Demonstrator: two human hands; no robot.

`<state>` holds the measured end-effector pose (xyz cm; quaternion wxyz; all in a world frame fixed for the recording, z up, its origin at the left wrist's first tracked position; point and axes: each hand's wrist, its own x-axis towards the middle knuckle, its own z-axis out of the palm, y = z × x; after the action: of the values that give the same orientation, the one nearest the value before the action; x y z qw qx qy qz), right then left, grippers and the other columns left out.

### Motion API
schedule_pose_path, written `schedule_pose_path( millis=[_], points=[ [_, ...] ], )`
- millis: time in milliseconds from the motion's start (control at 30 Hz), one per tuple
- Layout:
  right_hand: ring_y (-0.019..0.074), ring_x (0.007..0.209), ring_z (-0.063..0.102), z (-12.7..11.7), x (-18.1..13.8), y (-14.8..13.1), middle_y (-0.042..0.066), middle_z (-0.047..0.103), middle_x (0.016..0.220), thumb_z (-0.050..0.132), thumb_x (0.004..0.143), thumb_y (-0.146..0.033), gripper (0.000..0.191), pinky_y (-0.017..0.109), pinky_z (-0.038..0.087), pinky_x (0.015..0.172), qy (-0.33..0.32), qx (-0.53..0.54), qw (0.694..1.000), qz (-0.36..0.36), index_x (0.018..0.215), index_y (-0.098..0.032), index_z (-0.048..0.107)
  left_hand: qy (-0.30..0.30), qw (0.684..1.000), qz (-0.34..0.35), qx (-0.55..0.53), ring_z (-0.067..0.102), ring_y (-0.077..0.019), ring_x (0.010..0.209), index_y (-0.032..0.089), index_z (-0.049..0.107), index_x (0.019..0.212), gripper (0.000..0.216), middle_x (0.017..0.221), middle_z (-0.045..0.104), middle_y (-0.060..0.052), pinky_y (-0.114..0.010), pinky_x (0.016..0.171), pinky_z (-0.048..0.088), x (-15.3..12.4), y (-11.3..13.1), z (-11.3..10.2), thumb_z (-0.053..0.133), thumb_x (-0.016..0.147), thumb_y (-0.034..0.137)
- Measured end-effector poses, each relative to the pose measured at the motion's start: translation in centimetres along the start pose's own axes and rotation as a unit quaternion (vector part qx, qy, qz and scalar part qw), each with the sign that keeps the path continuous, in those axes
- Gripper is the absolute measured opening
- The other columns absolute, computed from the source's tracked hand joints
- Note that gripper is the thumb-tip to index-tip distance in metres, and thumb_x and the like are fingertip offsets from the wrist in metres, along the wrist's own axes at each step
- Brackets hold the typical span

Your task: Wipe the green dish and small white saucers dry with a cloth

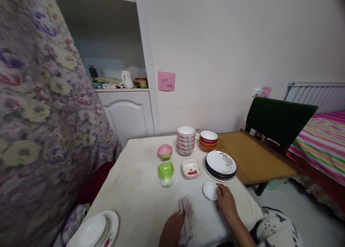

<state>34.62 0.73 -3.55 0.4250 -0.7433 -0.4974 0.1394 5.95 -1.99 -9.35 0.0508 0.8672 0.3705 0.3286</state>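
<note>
A person's right hand point(225, 200) rests at the near right edge of the worktop point(140, 189), fingertips touching the rim of a small white saucer point(210, 190) that lies just to its left and slightly farther in; the grip looks loosely curled, not closed around it. The left hand point(172, 229), nearer the front edge, is closed on a crumpled cloth point(185, 213). The right hand is nearer the saucer.

free: table point(134, 193) left-centre | blocked: plate stack point(221, 165), probably bowls point(185, 141)
</note>
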Motion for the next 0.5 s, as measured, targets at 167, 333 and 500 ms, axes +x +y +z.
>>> schedule_pose_path(
  millis=[167,333,500],
  points=[
    [0.0269,0.087,0.062,-0.6,-0.8,0.7,0.012,0.064,0.092,0.037,0.082,-0.038,0.038,0.04,0.049,0.079,0.03,0.032,0.999,-0.001,0.1,-0.016,0.063,0.008,0.998,-0.015,-0.053,0.054,-0.0257,0.121,0.019,0.048,0.13,0.056,0.129,0.06,-0.013,-0.041,0.1,0.046,0.5,1.3,-0.7,0.052,0.075,0.022],
    [0.0262,0.095,0.058,-1.8,-2.2,-0.3,0.013,0.062,0.103,0.039,0.082,-0.045,0.041,0.038,0.046,0.084,0.028,0.096,0.995,-0.015,0.106,-0.016,0.056,-0.012,0.953,-0.236,-0.191,0.063,-0.0157,0.076,0.018,0.063,0.085,0.02,0.08,0.067,-0.002,-0.025,0.07,0.05,2.3,4.9,-5.2,0.047,0.073,0.013],
    [0.0203,0.074,0.059,-0.6,-4.7,-7.8,0.002,0.064,0.076,0.046,0.082,-0.042,0.029,0.03,0.046,0.069,-0.09,0.177,0.978,-0.061,0.096,-0.021,0.059,0.02,0.949,-0.278,-0.147,0.058,-0.0158,0.08,0.018,0.061,0.088,0.027,0.084,0.064,-0.002,-0.027,0.073,0.044,2.3,5.8,-8.7,0.046,0.069,0.006]
  ],
)
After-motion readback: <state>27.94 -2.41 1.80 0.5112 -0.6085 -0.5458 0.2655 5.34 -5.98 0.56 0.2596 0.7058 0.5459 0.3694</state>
